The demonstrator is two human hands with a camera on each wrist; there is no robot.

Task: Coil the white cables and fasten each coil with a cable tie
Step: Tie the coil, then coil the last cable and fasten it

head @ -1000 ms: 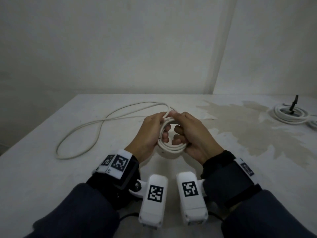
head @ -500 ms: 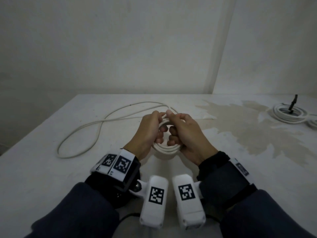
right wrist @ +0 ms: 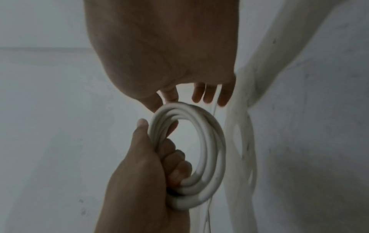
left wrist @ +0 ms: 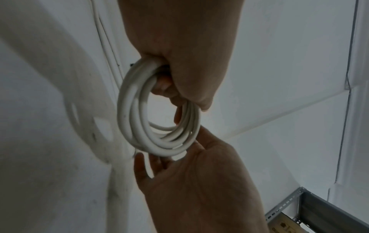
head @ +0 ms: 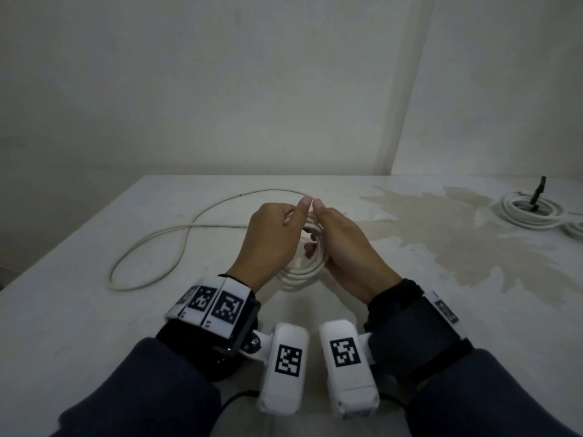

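Observation:
A white cable coil [head: 303, 272] of several turns stands nearly upright between my hands above the table [head: 79, 326]. My left hand [head: 271, 234] grips one side of the coil [right wrist: 211, 141], fingers curled through its middle. My right hand [head: 344, 244] lies against the other side of the coil [left wrist: 127, 110], fingers fairly straight, thumb up beside my left thumb. The loose cable tail [head: 151, 247] runs from the coil back and left across the table in a wide loop. No cable tie shows near my hands.
A second white coil [head: 533, 212] with a black cable tie [head: 538, 192] sticking up lies at the table's far right. A brownish stain [head: 473, 241] covers the right half. Walls stand close behind the table.
Both hands lifted the coil up and slightly away, tipping it more upright. My right fingers went from curled round the coil to nearly straight. The left grip stayed.

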